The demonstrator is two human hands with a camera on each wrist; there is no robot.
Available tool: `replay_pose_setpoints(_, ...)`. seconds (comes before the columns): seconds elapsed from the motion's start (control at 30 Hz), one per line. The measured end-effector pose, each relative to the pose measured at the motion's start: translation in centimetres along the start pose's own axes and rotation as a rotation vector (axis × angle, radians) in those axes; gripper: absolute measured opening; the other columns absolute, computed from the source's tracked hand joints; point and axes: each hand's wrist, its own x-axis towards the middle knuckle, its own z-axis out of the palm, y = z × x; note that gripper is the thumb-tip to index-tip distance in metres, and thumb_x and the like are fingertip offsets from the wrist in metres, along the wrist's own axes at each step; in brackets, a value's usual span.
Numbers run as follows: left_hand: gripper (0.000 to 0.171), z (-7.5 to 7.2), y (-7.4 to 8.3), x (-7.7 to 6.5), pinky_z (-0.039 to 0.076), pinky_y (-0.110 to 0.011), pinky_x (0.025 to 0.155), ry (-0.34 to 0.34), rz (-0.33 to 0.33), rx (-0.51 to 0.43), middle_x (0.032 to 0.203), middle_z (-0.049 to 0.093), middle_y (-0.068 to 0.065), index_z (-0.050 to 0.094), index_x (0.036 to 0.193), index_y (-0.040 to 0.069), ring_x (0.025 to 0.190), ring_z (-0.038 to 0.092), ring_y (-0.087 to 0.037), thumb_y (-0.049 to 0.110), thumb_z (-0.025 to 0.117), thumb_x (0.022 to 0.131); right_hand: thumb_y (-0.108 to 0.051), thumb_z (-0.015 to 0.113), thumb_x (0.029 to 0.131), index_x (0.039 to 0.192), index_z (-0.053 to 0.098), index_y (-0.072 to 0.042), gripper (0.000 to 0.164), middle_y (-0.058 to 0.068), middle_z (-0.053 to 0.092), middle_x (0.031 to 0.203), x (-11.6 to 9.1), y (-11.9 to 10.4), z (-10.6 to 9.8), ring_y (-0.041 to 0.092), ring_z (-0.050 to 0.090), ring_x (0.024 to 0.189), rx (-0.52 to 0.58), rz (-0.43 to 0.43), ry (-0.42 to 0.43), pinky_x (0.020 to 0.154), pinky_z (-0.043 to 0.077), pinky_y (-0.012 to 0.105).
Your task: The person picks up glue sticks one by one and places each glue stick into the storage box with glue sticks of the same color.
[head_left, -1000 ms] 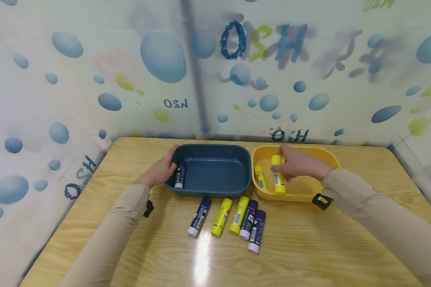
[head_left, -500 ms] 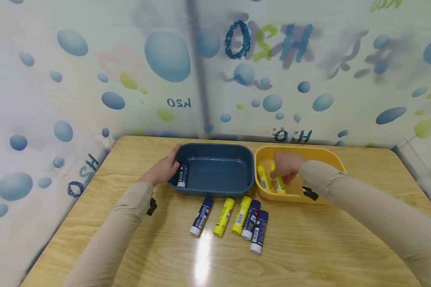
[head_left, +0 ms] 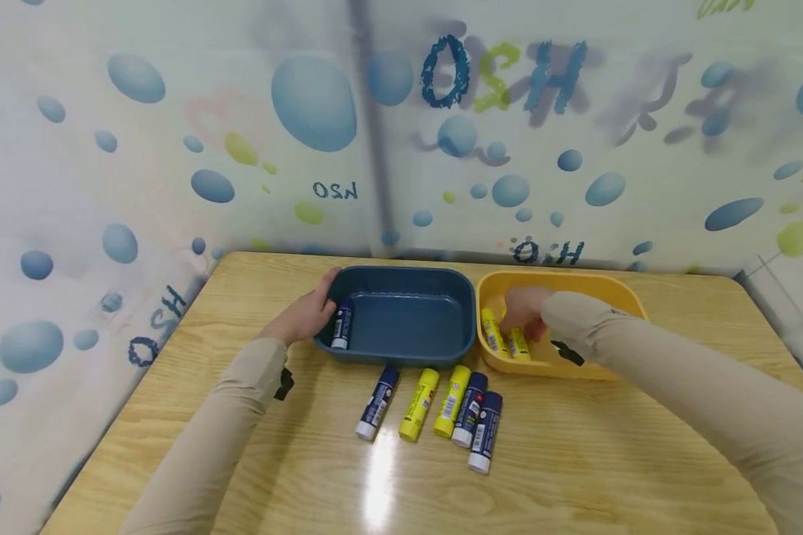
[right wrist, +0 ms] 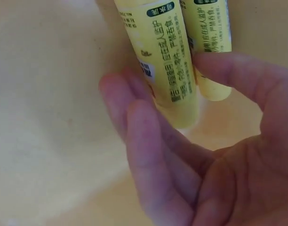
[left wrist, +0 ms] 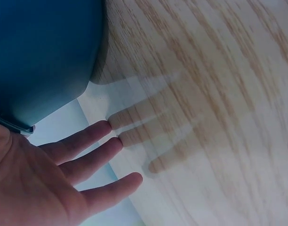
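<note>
In the head view my left hand (head_left: 302,318) grips the left rim of a dark blue tray (head_left: 401,358), thumb over the edge. The left wrist view shows three of its fingers (left wrist: 94,160) stretched out beside the tray's outer wall. A navy glue stick (head_left: 342,324) leans inside that tray. My right hand (head_left: 527,308) reaches into the yellow tray (head_left: 592,369). Its thumb and fingers lie on either side of a yellow glue stick (right wrist: 165,61), which rests low in the tray. A second yellow glue stick (right wrist: 211,37) lies right beside it, near the thumb tip.
In front of the trays, a navy glue stick (head_left: 378,403) and a yellow one (head_left: 418,405) lie apart. Right of them another yellow stick (head_left: 452,401) and two navy ones (head_left: 470,410) (head_left: 485,432) lie close together. A patterned wall covering (head_left: 401,171) rises behind the table.
My right hand has lowered the yellow glue stick into the yellow tray, beside the other yellow stick, and shifted slightly left. My left hand stays at the blue tray's rim.
</note>
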Motion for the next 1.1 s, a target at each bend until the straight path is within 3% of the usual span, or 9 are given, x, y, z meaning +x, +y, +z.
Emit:
replay_pose_setpoints(0.27, 0.06, 0.0, -0.3, 0.2, 0.038, -0.055, 0.096, -0.007, -0.008, -0.005, 0.142, 0.035, -0.036, 0.004, 0.154, 0.008, 0.1, 0.057, -0.039, 0.011, 0.033, 0.101, -0.025, 0.066, 0.089, 0.101, 0.055, 0.0, 0.03, 0.007, 0.053, 0.068, -1.1, -0.2, -0.5, 0.016, 0.047, 0.052, -0.092, -0.055, 0.099, 0.047, 0.04, 0.022)
replay_pose_setpoints(0.47, 0.06, 0.0, -0.1, 0.1, 0.04, -0.054, 0.091, -0.01, 0.007, -0.006, 0.133, 0.044, -0.037, 0.005, 0.153, 0.007, 0.092, 0.057, -0.037, 0.01, 0.033, 0.1, -0.03, 0.065, 0.09, 0.119, 0.05, 0.003, 0.046, 0.008, 0.058, 0.085, -3.2, -1.0, -0.9, 0.021, 0.055, 0.067, -0.203, -0.108, 0.135, 0.058, 0.046, 0.029)
replay_pose_setpoints(0.63, 0.06, -0.1, 0.1, 0.0, 0.041, -0.054, 0.088, 0.004, 0.018, -0.012, 0.124, 0.05, -0.036, 0.006, 0.153, 0.006, 0.088, 0.057, -0.037, 0.01, 0.033, 0.1, -0.031, 0.067, 0.087, 0.114, 0.056, 0.002, 0.044, 0.011, 0.063, 0.097, -5.3, -1.8, -1.1, 0.023, 0.057, 0.076, -0.283, -0.197, 0.197, 0.069, 0.05, 0.038)
replay_pose_setpoints(0.8, 0.059, -0.1, -0.1, 0.0, 0.037, -0.056, 0.098, 0.003, 0.019, -0.021, 0.142, 0.034, -0.037, 0.006, 0.153, 0.005, 0.108, 0.055, -0.044, 0.01, 0.032, 0.1, -0.03, 0.07, 0.085, 0.105, 0.058, -0.002, 0.037, 0.006, 0.061, 0.087, -7.1, -2.2, -0.7, 0.02, 0.054, 0.071, -0.28, -0.27, 0.234, 0.065, 0.047, 0.036)
replay_pose_setpoints(0.93, 0.059, -0.2, 0.0, -0.1, 0.034, -0.057, 0.101, 0.001, 0.018, -0.027, 0.144, 0.031, -0.037, 0.005, 0.153, 0.005, 0.115, 0.052, -0.046, 0.009, 0.032, 0.1, -0.027, 0.07, 0.082, 0.1, 0.06, -0.005, 0.03, 0.001, 0.056, 0.073, -8.4, -2.2, 0.0, 0.017, 0.051, 0.063, -0.253, -0.31, 0.251, 0.056, 0.041, 0.031)
replay_pose_setpoints(1.1, 0.059, -0.3, 0.2, -0.2, 0.033, -0.057, 0.101, 0.0, 0.017, -0.033, 0.144, 0.031, -0.037, 0.005, 0.153, 0.005, 0.117, 0.05, -0.047, 0.009, 0.032, 0.1, -0.025, 0.07, 0.082, 0.095, 0.061, -0.009, 0.022, -0.002, 0.054, 0.069, -9.5, -2.0, 1.0, 0.015, 0.05, 0.061, -0.259, -0.341, 0.254, 0.054, 0.04, 0.029)
